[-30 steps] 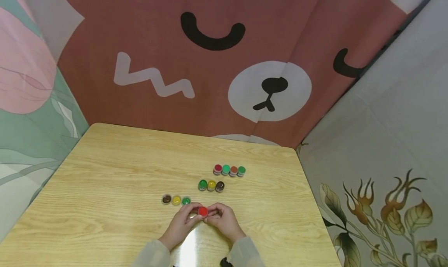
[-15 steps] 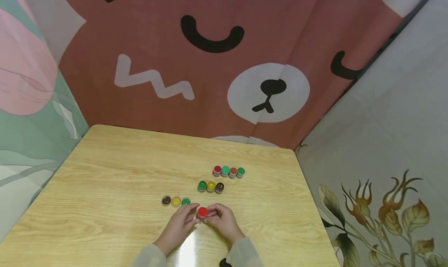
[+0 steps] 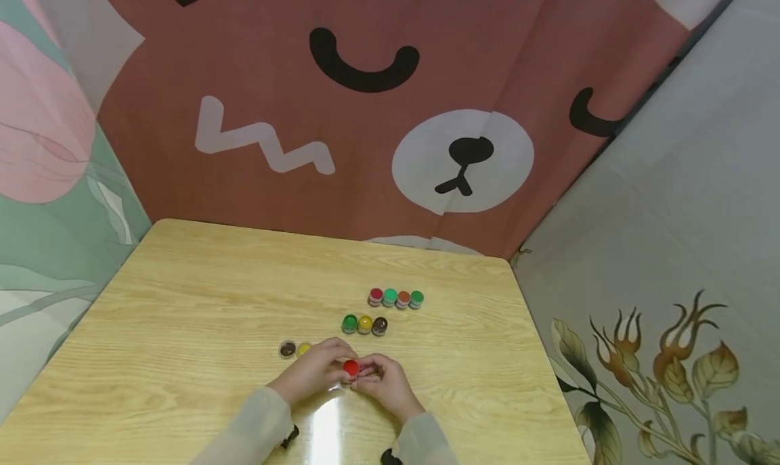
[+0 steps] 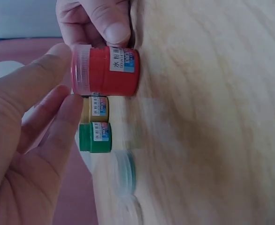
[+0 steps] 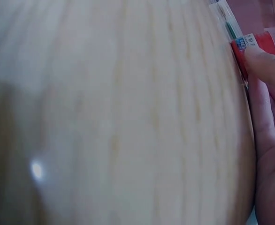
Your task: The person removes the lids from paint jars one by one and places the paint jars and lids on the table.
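Observation:
Between both hands, low over the table, stands a small red paint jar (image 3: 351,368) with a clear ridged lid (image 4: 82,70) and a printed label. My right hand (image 3: 386,387) pinches the jar's body from the right, thumb and fingers near its base in the right wrist view. From the left, my left hand (image 3: 313,370) holds the lid's rim with thumb and fingertips. Just beyond the left hand lie round lids with brown paint (image 3: 288,348) and yellow paint (image 3: 303,348). A green lid (image 4: 124,173) shows in the left wrist view, hidden under the hand from the head.
Behind the hands, a row holds green (image 3: 349,324), yellow (image 3: 365,325) and dark brown (image 3: 380,326) paint jars. Farther back stands a row of several capped jars (image 3: 390,296). Printed curtains (image 3: 268,194) hang round the wooden table (image 3: 201,282).
My left hand has turned and come up over the jar, its fingers now at the lid, and covers the green lid in the head view. The right hand keeps its grip in place.

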`<action>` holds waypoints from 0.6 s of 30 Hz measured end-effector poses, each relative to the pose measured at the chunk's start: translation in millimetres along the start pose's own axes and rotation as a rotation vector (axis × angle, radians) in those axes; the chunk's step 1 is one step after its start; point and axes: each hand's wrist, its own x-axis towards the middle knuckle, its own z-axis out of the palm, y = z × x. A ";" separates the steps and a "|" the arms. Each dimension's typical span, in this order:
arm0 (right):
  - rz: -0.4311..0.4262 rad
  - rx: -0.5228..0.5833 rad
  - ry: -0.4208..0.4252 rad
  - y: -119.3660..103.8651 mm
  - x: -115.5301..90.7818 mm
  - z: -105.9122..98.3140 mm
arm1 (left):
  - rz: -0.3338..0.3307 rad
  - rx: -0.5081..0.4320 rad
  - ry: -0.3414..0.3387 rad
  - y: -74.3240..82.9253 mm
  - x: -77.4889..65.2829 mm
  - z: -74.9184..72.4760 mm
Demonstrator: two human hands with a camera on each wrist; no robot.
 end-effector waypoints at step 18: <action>-0.063 -0.068 0.038 -1.9 -1.5 7.9 | 0.061 0.099 -0.109 8.2 10.4 -6.9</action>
